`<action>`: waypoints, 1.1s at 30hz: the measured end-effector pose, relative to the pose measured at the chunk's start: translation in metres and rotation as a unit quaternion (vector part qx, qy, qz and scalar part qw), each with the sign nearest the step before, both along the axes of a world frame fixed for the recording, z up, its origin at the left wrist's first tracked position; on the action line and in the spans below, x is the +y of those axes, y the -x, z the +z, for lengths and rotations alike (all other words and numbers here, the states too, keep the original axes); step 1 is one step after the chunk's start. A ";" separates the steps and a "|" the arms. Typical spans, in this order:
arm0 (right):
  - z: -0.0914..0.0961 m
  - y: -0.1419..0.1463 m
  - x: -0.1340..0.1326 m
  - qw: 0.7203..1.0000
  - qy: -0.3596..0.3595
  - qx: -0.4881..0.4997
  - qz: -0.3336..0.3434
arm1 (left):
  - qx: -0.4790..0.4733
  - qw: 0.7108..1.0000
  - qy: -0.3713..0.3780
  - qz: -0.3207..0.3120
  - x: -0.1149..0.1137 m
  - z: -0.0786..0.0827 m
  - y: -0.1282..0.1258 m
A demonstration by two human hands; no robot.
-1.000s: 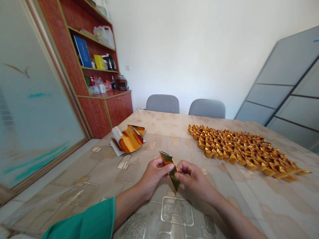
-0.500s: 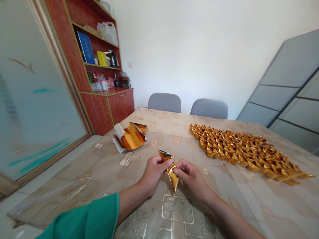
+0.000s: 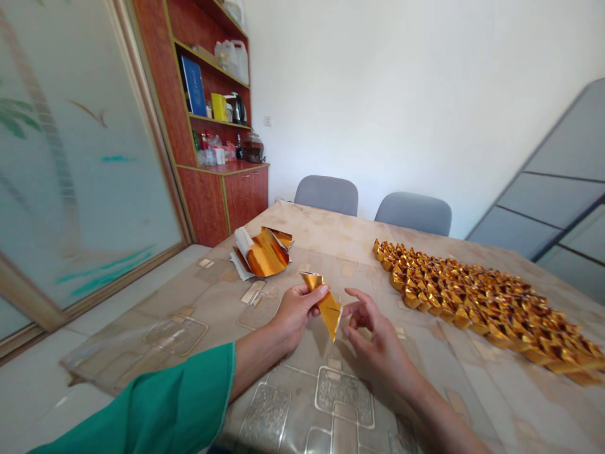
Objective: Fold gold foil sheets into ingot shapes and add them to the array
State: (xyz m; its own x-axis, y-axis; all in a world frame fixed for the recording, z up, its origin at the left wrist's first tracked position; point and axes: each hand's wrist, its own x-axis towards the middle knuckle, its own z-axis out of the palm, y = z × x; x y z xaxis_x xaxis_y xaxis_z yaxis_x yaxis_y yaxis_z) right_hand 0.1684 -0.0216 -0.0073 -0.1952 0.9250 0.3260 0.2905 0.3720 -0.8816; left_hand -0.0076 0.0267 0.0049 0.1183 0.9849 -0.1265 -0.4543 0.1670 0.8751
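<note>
A piece of folded gold foil paper [image 3: 329, 309] is pinched between the thumb and fingers of my left hand [image 3: 295, 312], above the table. Its lower end narrows to a point. My right hand [image 3: 375, 331] is just to the right of the paper, fingers apart and curved, holding nothing; whether a fingertip brushes the paper's edge I cannot tell. Rows of folded gold paper pieces [image 3: 472, 296] stand packed together on the right of the table. A loose stack of gold foil sheets [image 3: 268, 253], curled and with white undersides, lies to the left beyond my left hand.
A patterned clear cover lies over the table [image 3: 189, 366]. Two grey chairs [image 3: 326, 194] stand at its far side. Behind on the left is a red-brown cabinet [image 3: 201, 202] with filled shelves, beside a frosted glass door [image 3: 94, 164].
My right hand has let go of the folded paper and opened, moving slightly right. The paper has turned in my left hand, showing a flatter face. The view has swung a little left.
</note>
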 end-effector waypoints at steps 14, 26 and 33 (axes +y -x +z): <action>0.019 -0.008 0.002 0.970 -0.211 -0.115 0.033 | -0.105 0.977 0.070 -0.172 -0.019 -0.003 -0.006; 0.017 -0.012 0.002 0.915 -0.288 -0.275 0.061 | -0.045 0.989 0.019 -0.142 -0.012 0.000 0.001; 0.023 -0.012 0.001 0.892 -0.319 -0.317 0.049 | -0.028 0.985 0.025 -0.168 -0.012 0.001 0.002</action>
State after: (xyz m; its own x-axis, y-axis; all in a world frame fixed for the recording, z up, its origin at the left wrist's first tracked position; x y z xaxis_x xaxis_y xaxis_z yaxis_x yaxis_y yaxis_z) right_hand 0.1806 -0.0210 0.0156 -0.5974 0.5595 0.5745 0.5943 0.7899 -0.1512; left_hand -0.0098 0.0150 0.0058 0.4446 0.8817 -0.1583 -0.4133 0.3586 0.8370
